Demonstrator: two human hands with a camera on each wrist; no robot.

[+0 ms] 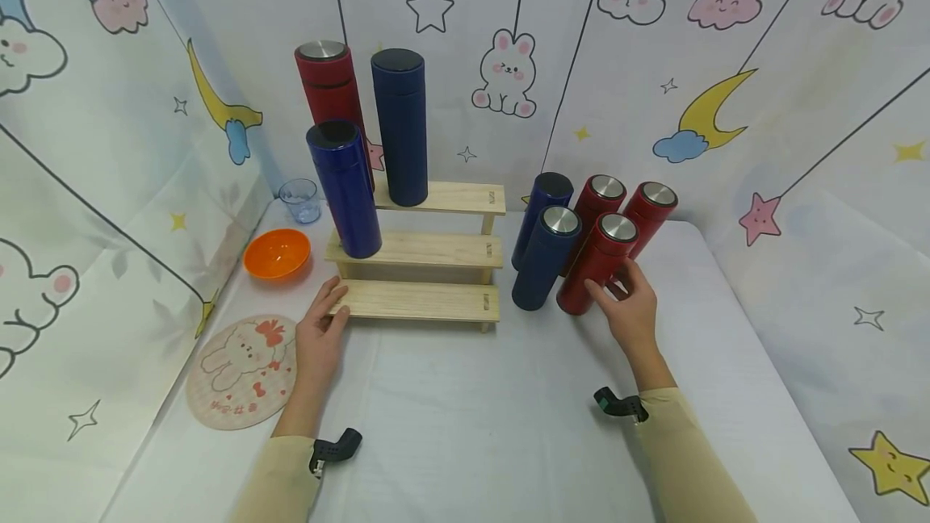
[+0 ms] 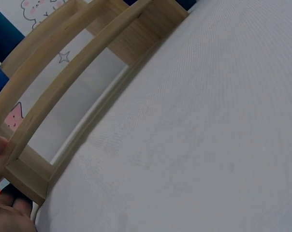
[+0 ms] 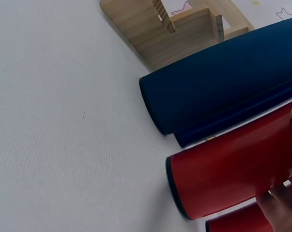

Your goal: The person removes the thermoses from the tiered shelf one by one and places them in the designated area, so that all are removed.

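At the left end of a three-tier wooden rack (image 1: 421, 300), my left hand (image 1: 318, 341) grips the lowest step between thumb and fingers. Its fingers (image 2: 15, 205) show around that end in the left wrist view. My right hand (image 1: 634, 315) holds the front red thermos flask (image 1: 597, 265) low on its body, thumb on one side and fingers on the other. That flask stands upright, its silver lid on top. Close beside it are a dark blue flask with a silver lid (image 1: 539, 269), a blue flask with a black lid (image 1: 541, 204) and two more red flasks (image 1: 654, 212).
A glossy blue flask (image 1: 349, 196) stands on the middle step; a dark blue one (image 1: 403, 135) and a red one (image 1: 330, 91) are at the top. Left of the rack are an orange bowl (image 1: 277, 255), a clear glass cup (image 1: 301, 202) and a round rabbit-print mat (image 1: 243, 374).
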